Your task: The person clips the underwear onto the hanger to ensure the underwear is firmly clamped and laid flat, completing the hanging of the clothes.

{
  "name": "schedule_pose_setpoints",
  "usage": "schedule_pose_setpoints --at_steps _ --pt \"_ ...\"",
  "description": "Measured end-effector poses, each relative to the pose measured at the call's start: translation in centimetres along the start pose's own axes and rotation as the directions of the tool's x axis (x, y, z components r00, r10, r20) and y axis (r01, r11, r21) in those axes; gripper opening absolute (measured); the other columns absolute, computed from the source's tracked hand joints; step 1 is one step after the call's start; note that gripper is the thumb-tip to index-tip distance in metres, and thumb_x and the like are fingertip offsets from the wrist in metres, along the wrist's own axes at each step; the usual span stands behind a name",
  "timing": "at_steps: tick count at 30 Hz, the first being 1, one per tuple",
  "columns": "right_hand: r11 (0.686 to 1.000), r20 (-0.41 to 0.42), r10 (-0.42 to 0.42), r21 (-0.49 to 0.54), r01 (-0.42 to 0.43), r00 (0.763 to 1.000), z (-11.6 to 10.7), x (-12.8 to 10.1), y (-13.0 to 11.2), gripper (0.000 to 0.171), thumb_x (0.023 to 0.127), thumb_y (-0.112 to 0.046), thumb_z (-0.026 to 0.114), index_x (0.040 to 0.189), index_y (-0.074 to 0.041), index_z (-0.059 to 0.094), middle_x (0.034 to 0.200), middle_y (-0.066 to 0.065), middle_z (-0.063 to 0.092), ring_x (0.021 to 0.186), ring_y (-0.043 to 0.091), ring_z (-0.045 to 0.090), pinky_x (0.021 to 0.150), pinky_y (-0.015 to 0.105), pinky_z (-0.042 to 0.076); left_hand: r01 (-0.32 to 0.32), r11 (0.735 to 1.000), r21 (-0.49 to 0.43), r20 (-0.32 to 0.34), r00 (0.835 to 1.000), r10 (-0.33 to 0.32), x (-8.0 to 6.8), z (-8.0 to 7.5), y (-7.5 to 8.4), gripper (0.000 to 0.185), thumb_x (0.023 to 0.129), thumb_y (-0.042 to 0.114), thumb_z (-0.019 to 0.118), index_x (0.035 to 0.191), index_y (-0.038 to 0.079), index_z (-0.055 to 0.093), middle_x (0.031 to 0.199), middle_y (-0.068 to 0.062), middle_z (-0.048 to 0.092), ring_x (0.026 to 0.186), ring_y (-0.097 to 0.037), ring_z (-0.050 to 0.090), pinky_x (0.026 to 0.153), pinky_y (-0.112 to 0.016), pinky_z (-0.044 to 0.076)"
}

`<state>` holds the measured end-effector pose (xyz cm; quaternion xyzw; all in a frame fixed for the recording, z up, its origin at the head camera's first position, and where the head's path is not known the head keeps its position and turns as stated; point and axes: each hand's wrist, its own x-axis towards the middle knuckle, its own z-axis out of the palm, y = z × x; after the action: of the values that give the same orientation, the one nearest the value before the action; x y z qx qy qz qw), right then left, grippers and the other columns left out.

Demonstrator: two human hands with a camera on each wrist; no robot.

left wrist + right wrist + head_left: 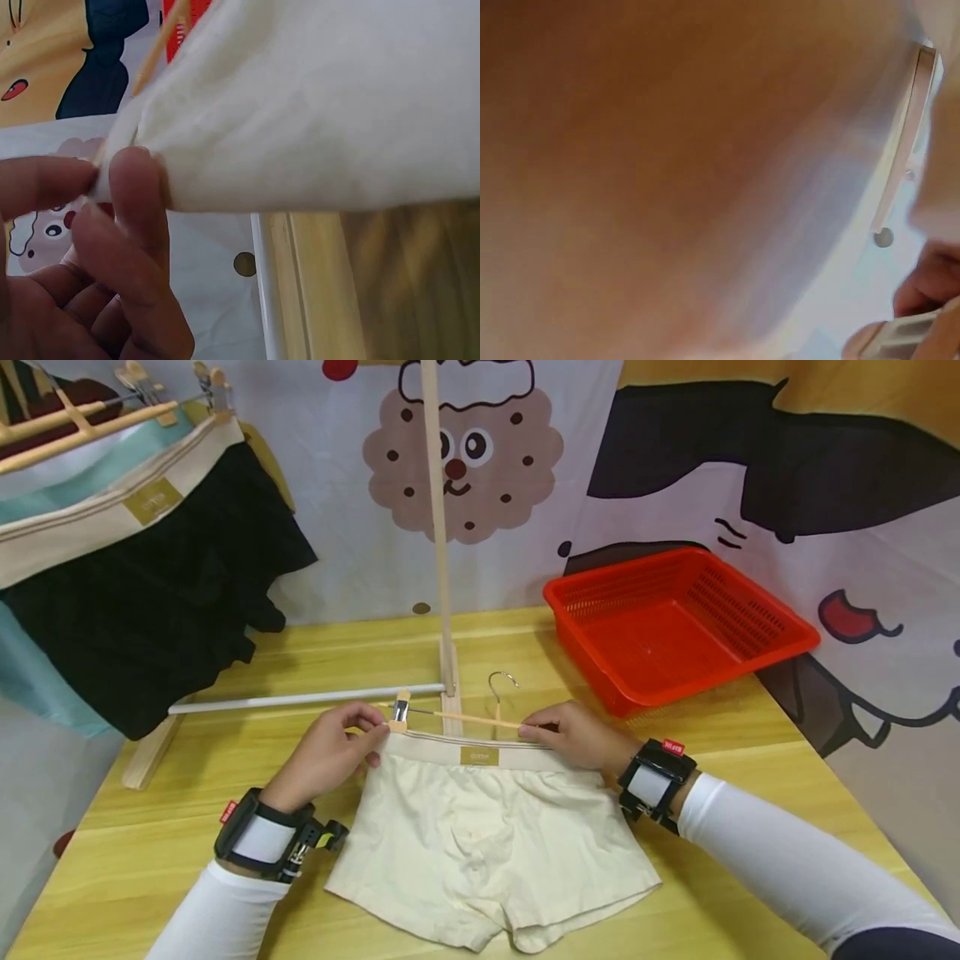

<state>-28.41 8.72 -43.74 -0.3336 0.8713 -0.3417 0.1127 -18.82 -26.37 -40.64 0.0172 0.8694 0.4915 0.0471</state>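
Cream boxer briefs [487, 835] lie flat on the yellow wooden table [135, 852], waistband away from me. A wooden clip hanger [457, 717] with a metal hook lies along the waistband. My left hand [333, 752] pinches the left corner of the waistband at the hanger's left clip [400, 712]; the left wrist view shows my fingers [127, 202] gripping the cream fabric [322, 105]. My right hand [573, 735] pinches the right end of the waistband and hanger. The right wrist view is blurred, showing only fingertips [930, 292] at its corner.
A red plastic basket [675, 622] sits at the back right of the table. A wooden rack post [438, 527] rises behind the hanger, with a white rail [300, 699] at its base. Black and cream-banded garments [142, 552] hang on hangers at the upper left.
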Motion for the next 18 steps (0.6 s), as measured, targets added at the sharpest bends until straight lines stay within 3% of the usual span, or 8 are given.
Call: schedule_pose_setpoints --at_steps 6,8,11,13,15,18 --pt "0.978 -0.112 -0.146 -0.165 0.127 0.983 -0.4 -0.3 -1.3 0.009 0.090 -0.020 0.076 0.096 -0.016 0.080 0.083 -0.009 0.072 0.075 0.005 0.066 0.072 0.026 0.057 -0.015 0.998 0.058 -0.098 0.995 0.021 -0.5 -0.5 1.0 0.046 0.099 0.041 0.061 0.128 0.007 0.049 0.108 -0.014 0.060 0.077 -0.024 0.062 0.064 -0.034 0.054" --pt "0.956 -0.133 -0.208 -0.235 0.173 0.969 -0.5 -0.4 -1.9 0.010 0.089 -0.021 0.076 0.097 -0.016 0.080 0.086 -0.009 0.074 0.078 0.006 0.069 0.074 0.027 0.058 -0.046 0.994 0.104 -0.152 0.986 0.062 -0.9 -0.8 1.6 0.051 0.099 0.045 0.060 0.133 0.009 0.047 0.112 -0.013 0.059 0.087 -0.026 0.060 0.069 -0.033 0.051" --pt "0.917 -0.128 -0.287 -0.324 0.233 0.949 -0.5 -0.5 -3.0 0.014 0.089 -0.026 0.077 0.099 -0.017 0.080 0.089 -0.006 0.076 0.082 0.008 0.072 0.077 0.029 0.059 -0.137 0.968 0.212 -0.198 0.964 0.180 -1.7 -1.0 2.7 0.044 0.099 0.039 0.062 0.132 0.011 0.053 0.121 -0.010 0.058 0.104 -0.026 0.057 0.082 -0.040 0.049" --pt "0.890 -0.111 -0.332 -0.366 0.272 0.937 -0.5 -0.5 -3.9 0.016 0.089 -0.028 0.076 0.100 -0.017 0.080 0.090 -0.005 0.077 0.083 0.009 0.073 0.078 0.029 0.059 -0.207 0.925 0.320 -0.173 0.947 0.272 -2.2 -1.2 3.4 0.036 0.098 0.034 0.064 0.127 0.012 0.061 0.122 -0.007 0.060 0.107 -0.025 0.057 0.086 -0.044 0.047" --pt "0.869 -0.098 -0.370 -0.387 0.307 0.924 -0.6 -0.3 -4.9 0.016 0.088 -0.027 0.077 0.100 -0.017 0.080 0.090 -0.005 0.077 0.083 0.010 0.073 0.079 0.029 0.059 -0.272 0.860 0.431 -0.104 0.932 0.346 -2.7 -1.3 4.1 0.028 0.097 0.031 0.067 0.121 0.015 0.068 0.117 -0.003 0.064 0.095 -0.021 0.059 0.081 -0.041 0.049" --pt "0.839 -0.081 -0.418 -0.416 0.350 0.905 -0.8 0.0 -6.4 0.014 0.090 -0.026 0.076 0.098 -0.017 0.080 0.086 -0.006 0.075 0.079 0.008 0.071 0.076 0.026 0.057 -0.335 0.776 0.535 0.034 0.926 0.376 -3.0 -1.9 4.8 0.021 0.096 0.032 0.069 0.112 0.020 0.073 0.104 0.006 0.070 0.081 -0.009 0.060 0.073 -0.033 0.051"
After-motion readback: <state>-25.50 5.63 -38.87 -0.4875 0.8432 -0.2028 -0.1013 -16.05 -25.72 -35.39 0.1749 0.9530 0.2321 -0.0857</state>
